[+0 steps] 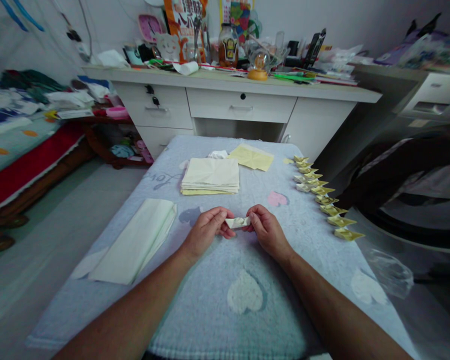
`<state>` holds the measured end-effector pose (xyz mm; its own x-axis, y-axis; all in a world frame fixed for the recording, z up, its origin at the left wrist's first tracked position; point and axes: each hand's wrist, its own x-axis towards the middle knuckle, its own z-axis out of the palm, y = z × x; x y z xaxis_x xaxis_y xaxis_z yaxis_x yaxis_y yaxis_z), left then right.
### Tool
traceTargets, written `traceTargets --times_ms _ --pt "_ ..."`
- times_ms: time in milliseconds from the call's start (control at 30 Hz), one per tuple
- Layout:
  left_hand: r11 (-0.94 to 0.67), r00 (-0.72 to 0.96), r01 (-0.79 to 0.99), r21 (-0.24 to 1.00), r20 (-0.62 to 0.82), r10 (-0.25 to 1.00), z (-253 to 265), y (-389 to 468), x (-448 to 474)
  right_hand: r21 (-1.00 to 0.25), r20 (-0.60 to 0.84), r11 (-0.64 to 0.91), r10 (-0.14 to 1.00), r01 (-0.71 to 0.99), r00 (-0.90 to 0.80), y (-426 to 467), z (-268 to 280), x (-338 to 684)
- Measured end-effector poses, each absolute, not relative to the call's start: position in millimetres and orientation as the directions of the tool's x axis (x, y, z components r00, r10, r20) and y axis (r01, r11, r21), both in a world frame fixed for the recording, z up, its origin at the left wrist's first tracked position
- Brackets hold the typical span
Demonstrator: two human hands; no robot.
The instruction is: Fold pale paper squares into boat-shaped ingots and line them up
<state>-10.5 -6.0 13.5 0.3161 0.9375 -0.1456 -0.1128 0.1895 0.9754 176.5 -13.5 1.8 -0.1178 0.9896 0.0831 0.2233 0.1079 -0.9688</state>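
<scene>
Paper boat: pale folded paper boat (237, 223), between both hands over the counter (195, 310) — looks nearly shaped
Left hand (209, 228): fingers pinching its left end
Right hand (267, 230): fingers pinching its right end
Folded: row of paper boats (338, 221), counter's right edge
Unfolded: paper stack (210, 172), yellow sheets (252, 158) — lying flat beyond hands

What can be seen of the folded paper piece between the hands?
The folded paper piece is small, whitish and boat-like, with a raised middle and a tapering left end; its right tip is hidden. It is held roughly level over the blue cloth, the left hand pinching one end, the right hand the other. Finer folds are too small to tell.
</scene>
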Motion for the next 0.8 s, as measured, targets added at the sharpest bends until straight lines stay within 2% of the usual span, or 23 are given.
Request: traceTargets --times_ms 133,267,467,667,800 --pt "0.084 0.365 -0.022 0.996 -0.070 0.929 13.3 -7.7 -9.2 -0.918 0.144 0.173 0.984 0.358 -0.108 -14.8 1.1 176.5" --pt "-0.036 0.376 0.117 0.992 -0.011 0.927 8.9 -7.7 -6.5 -0.885 0.165 0.206 0.978 0.419 -0.131 -17.4 4.8 175.0" --pt "0.038 0.317 0.061 0.997 -0.055 0.947 5.4 -5.2 -6.8 -0.968 0.108 0.155 0.967 0.197 -0.230 -19.3 7.4 178.2" --pt "0.053 0.308 0.035 0.998 -0.061 0.949 8.3 -6.5 -5.8 -0.881 0.173 0.274 0.946 0.385 -0.275 -18.0 13.2 179.2" --pt "0.126 0.341 -0.021 0.992 -0.111 0.934 11.2 -6.9 -6.4 -0.930 0.127 0.200 0.962 0.308 -0.242 -17.0 13.2 179.2"
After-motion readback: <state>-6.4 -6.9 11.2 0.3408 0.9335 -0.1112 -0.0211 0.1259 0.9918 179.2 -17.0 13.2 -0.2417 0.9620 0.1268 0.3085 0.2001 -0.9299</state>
